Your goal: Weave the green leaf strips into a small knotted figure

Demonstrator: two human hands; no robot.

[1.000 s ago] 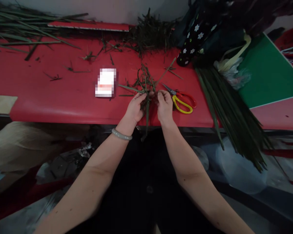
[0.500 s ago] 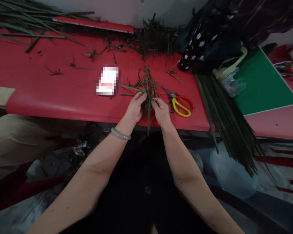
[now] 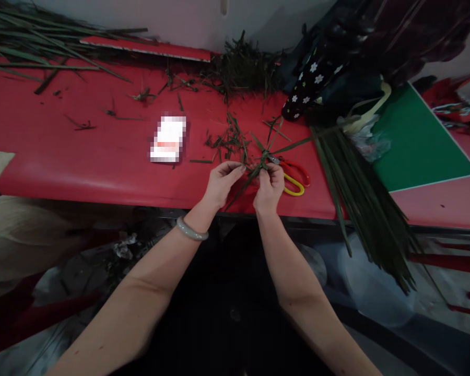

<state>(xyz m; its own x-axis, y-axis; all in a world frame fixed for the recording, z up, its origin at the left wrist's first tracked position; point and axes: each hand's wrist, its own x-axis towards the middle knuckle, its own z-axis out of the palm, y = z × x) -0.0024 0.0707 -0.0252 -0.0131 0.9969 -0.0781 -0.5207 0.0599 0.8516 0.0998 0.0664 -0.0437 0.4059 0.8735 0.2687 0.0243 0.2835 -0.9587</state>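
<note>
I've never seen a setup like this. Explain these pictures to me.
There is no robot here: these are a person's bare hands. Every picture comes from one camera worn on the head, looking forward and down. The right hand pinches a knotted piece of green leaf strips. The left hand is close beside it; whether it grips a strip is unclear. On the red table lie scissors, partly hidden, a blurred-out flat object, scattered clippings and, at the right, a bundle of long leaves overhanging the edge.
</note>
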